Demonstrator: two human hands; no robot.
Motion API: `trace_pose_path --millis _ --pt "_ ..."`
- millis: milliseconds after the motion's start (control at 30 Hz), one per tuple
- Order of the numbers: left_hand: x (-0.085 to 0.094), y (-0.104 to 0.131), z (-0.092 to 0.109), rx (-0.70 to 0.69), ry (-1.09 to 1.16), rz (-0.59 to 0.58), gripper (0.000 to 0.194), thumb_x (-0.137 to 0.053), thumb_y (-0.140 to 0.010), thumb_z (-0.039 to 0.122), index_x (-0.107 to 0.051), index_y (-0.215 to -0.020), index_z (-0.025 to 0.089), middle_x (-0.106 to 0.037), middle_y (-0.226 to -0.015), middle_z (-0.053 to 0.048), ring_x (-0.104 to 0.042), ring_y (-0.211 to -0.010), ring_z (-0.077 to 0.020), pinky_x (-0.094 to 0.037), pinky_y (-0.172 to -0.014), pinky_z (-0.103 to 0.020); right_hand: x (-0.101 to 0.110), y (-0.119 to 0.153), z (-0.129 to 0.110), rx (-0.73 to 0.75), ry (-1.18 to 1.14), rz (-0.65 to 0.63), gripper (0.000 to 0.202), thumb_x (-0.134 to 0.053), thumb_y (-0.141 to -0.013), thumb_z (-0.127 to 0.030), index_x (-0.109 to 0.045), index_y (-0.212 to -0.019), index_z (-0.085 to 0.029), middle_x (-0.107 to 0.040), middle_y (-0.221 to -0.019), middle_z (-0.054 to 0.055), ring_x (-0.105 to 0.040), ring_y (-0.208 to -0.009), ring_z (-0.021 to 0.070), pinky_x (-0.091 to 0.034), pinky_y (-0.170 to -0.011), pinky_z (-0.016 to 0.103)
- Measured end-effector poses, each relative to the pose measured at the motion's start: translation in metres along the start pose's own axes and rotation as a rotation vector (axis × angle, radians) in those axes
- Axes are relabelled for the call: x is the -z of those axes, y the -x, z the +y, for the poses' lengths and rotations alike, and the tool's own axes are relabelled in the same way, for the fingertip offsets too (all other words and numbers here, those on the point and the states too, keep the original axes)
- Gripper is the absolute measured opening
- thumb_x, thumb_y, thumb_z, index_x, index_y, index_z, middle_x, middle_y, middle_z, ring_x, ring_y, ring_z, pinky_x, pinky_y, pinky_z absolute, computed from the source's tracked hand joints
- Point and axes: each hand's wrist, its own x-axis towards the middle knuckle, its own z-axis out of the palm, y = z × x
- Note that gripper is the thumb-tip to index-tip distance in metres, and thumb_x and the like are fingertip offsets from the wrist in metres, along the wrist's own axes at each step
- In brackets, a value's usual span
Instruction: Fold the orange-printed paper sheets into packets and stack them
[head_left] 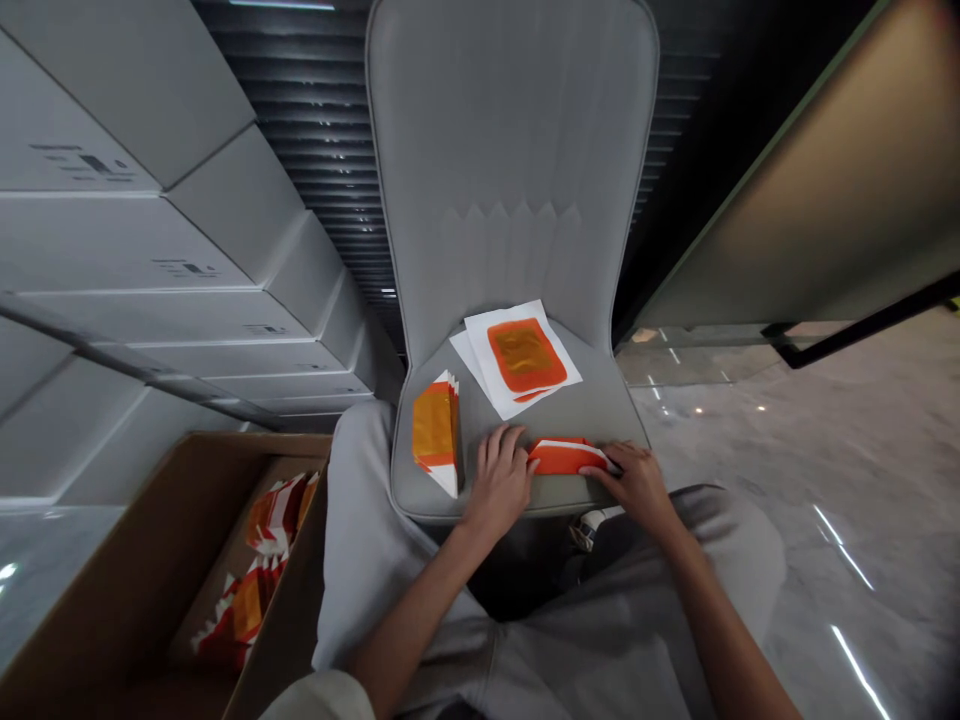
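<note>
On the grey chair seat, near its front edge, lies a folded orange and white paper sheet [564, 458]. My left hand [501, 470] grips its left end, fingers bent over it. At the right end, my right hand [634, 480] pinches the paper between thumb and fingers. Just behind are a few flat white sheets [523, 358], the top one printed with an orange square and a gold patch in its middle. To the left of my left hand stands a stack of folded papers [436, 432], orange and gold with white pointed tips.
A cardboard box [281, 560] at my left holds several folded orange and white papers [255, 600]. White cartons [202, 240] are piled high beyond it. The chair backrest [514, 150] rises ahead, with a dark-framed glass panel [795, 220] on the right.
</note>
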Motion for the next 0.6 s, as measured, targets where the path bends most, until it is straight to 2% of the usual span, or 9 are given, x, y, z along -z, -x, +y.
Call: trace_pose_path --millis 200,400,600 --pt "-0.002 0.001 0.005 0.064 -0.095 0.028 0.021 -0.052 -0.1 0.026 -0.067 -0.095 0.012 -0.056 -0.141 -0.018 -0.045 -0.136 -0.0358 -0.039 -0.111 -0.056 0.001 -0.005 -0.001 -0.046 0.065 -0.001 0.05 -0.054 -0.094 -0.066 -0.066 -0.077 -0.021 -0.067 -0.075 0.004 -0.059 -0.077 0.0207 -0.034 -0.072 0.031" --pt "-0.004 0.001 0.01 0.116 -0.122 0.038 0.021 -0.051 -0.1 0.025 -0.068 -0.098 0.014 -0.055 -0.142 -0.016 -0.047 -0.134 -0.0352 -0.04 -0.111 -0.056 0.002 -0.005 -0.006 -0.062 0.139 0.013 0.055 -0.045 -0.097 -0.067 -0.067 -0.078 -0.021 -0.07 -0.078 0.005 -0.061 -0.083 0.0219 -0.032 -0.074 0.032" --pt "-0.001 -0.002 0.014 0.234 -0.135 0.043 0.019 -0.054 -0.099 0.029 -0.069 -0.094 0.018 -0.056 -0.14 -0.015 -0.047 -0.132 -0.0367 -0.043 -0.106 -0.057 0.003 -0.012 -0.009 -0.099 0.181 0.015 0.06 -0.044 -0.094 -0.073 -0.065 -0.074 -0.02 -0.069 -0.077 0.004 -0.06 -0.082 0.0212 -0.03 -0.074 0.033"
